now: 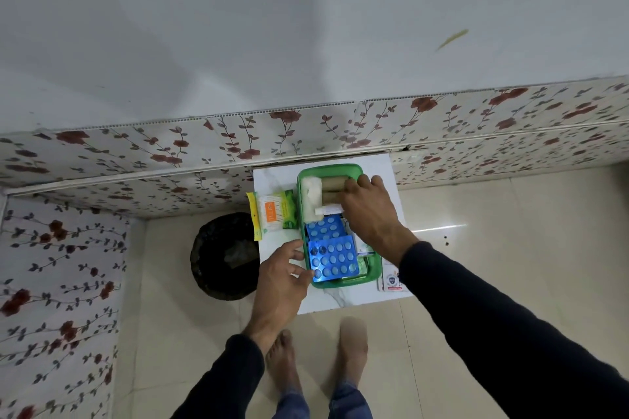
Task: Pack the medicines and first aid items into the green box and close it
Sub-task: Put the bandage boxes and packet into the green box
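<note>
Green box (308, 277) open on white table (272, 180). Right hand (369, 211) reaches inside, fingers curled on tan rolls (333, 189) at far end. Left hand (282, 269) loosely spread, thumb and fingertips touching near-left rim beside blue blister packs (335, 260). Swab packet (272, 211) left of box.

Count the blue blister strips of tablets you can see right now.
2, both in the green box: one blue blister strip at its near end by the left hand, another just behind it. More may be hidden underneath.

Both arms extended forward in dark sleeves. Right hand (369, 211) palm down, fingers curled far ahead; left hand (280, 274) nearer, fingers loosely spread.
</note>
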